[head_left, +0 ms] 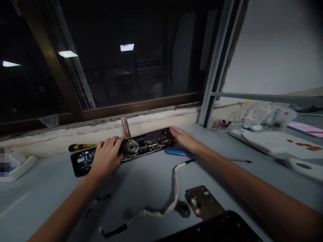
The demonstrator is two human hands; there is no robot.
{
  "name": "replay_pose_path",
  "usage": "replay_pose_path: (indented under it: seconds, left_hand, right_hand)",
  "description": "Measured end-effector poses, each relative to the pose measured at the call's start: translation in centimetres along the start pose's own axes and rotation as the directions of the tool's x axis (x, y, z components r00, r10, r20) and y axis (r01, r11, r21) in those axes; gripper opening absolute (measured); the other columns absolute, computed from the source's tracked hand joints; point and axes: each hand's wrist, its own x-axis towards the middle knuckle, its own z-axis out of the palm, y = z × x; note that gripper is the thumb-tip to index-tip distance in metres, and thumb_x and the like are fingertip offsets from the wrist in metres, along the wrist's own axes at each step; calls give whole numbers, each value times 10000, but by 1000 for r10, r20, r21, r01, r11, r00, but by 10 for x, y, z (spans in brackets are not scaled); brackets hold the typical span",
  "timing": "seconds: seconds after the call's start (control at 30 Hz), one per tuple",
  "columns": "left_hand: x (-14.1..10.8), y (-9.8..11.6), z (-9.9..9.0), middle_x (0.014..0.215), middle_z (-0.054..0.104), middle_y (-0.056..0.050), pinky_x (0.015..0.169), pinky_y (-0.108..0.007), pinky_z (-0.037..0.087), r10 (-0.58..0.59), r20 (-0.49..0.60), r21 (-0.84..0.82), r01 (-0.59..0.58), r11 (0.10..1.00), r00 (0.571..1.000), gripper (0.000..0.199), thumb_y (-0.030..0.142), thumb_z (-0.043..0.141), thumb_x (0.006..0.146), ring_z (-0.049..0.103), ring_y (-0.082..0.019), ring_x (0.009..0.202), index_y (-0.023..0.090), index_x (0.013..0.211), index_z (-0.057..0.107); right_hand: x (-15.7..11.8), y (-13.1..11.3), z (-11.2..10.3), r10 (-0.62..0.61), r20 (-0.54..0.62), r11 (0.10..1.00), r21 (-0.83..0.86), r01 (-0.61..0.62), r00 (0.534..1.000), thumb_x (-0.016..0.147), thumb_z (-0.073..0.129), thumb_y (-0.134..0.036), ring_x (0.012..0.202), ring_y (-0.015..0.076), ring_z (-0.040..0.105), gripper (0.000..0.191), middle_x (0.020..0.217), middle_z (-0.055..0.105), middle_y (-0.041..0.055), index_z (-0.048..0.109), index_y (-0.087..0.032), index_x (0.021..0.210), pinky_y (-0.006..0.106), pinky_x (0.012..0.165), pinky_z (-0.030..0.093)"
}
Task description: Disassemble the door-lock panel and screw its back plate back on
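A long black device housing [148, 143] lies open at the back of the table, with a circuit board, a round part and wires showing inside. My left hand [107, 154] grips it left of its middle, fingers over the far edge and thumb on the near side. At the right end, my right hand [183, 137] holds the same housing, its fingers partly hidden. A blue-handled tool [176, 152] lies beneath my right wrist. Behind the left end is a yellow and black screwdriver [83, 147]. A white wrapped cable [176, 185] curves across the table in front.
A metal plate [205, 203] and a small round part [183, 209] lie near a black panel [217, 230] at the front edge. Small dark pieces are scattered at left. Cables, papers and a phone [305, 129] sit at right. A copper-coloured tube [125, 127] stands behind the housing.
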Motion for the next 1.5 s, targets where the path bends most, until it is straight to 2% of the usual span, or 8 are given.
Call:
replay_pose_path:
  seconds: [0.3,0.43,0.53,0.67,0.8,1.0,1.23,1.5]
  left_hand:
    - [1,-8,3,1218,575,-119,868,-440,390,33,46,-68,-30,997,998,456,197,508,791,517,-296,1111,162,1243,460]
    - [4,-35,-17,1221,576,-102,932,-400,386,68,17,-256,-62,965,998,383,281,417,851,498,-249,1145,174,1216,457]
    - [-7,-55,-34,992,643,-76,848,-365,435,28,-92,-311,-56,949,995,259,322,387,865,579,-237,961,184,989,568]
    - [-41,-80,-32,825,651,-32,698,-287,466,199,18,-357,-179,917,980,267,321,373,888,616,-184,772,219,870,619]
    - [-66,-96,-13,875,661,-57,734,-326,477,206,156,-237,-166,957,966,289,276,372,881,626,-212,825,210,913,652]
    - [-69,-96,-4,870,669,-81,729,-369,490,208,218,-85,-194,977,954,292,243,380,888,625,-249,837,174,936,660]
    - [-68,-92,-3,772,649,-63,678,-362,468,254,175,18,-261,965,951,284,225,370,892,599,-229,745,185,828,645]
    - [-68,-96,-6,846,666,-65,736,-343,466,149,90,-209,-128,969,985,301,293,361,900,598,-212,811,186,865,640]
  right_hand:
    - [0,0,1,-4,4,1000,-1,4,1000,861,345,-315,677,142,517,329,857,612,35,556,-180,1074,275,608,446]
    - [1,2,0,-21,4,1000,-5,21,1000,850,373,-357,727,156,536,331,874,620,35,561,-185,1061,289,647,454]
    - [0,2,0,-35,6,999,-11,35,999,840,403,-397,776,168,548,336,887,627,35,565,-195,1055,300,679,462]
    - [-1,2,-1,-32,4,999,-32,32,999,846,399,-375,751,158,541,326,865,619,32,566,-203,1067,270,605,460]
    - [-1,4,-1,-23,6,999,-35,23,1000,854,377,-355,674,138,520,334,818,603,25,556,-204,1092,231,509,428]
    - [-1,6,-1,-7,9,1000,-17,7,1000,835,403,-406,625,135,500,368,802,595,31,554,-188,1090,235,491,406]
    - [-3,3,-1,-2,1,1000,-21,2,1000,802,447,-449,635,145,497,367,816,608,27,571,-205,1046,243,514,393]
    - [-2,6,-1,4,-1,1000,-25,-4,1000,811,432,-425,651,141,507,357,858,609,33,560,-211,1066,233,506,398]
